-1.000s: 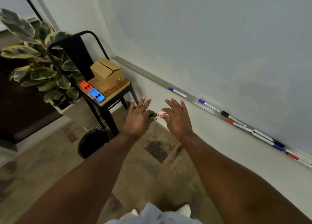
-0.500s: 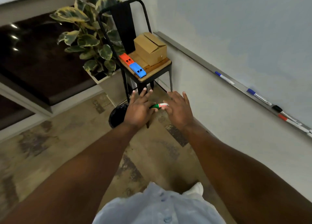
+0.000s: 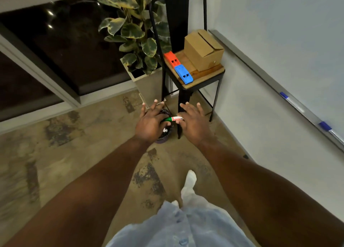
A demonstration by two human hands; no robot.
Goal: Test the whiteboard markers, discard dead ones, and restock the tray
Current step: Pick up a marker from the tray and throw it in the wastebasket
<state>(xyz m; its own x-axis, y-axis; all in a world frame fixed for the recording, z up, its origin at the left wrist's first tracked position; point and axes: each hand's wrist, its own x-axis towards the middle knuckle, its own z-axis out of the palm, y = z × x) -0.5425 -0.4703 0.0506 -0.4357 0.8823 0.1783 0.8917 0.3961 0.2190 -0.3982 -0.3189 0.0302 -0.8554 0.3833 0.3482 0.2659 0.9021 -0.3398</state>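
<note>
A mottled floor fills the lower frame, and a whiteboard tray (image 3: 275, 83) runs down the right edge with two blue-capped markers (image 3: 291, 102) lying in it. At centre I see the left grip (image 3: 150, 124) and right grip (image 3: 193, 122) side by side. Each pinches one end of a green marker (image 3: 173, 119), the other fingers spread. The marker lies level above a dark bin (image 3: 165, 134) by the legs of a chair (image 3: 202, 77), which carries a box (image 3: 203, 49).

- Black metal chair (image 3: 202, 79) with a wooden seat, beside the wall.
- Variegated potted plant (image 3: 130, 29) just behind the chair.
- 2 plastic blocks, red (image 3: 170, 59) and blue (image 3: 183, 76), end to end on the seat.
</note>
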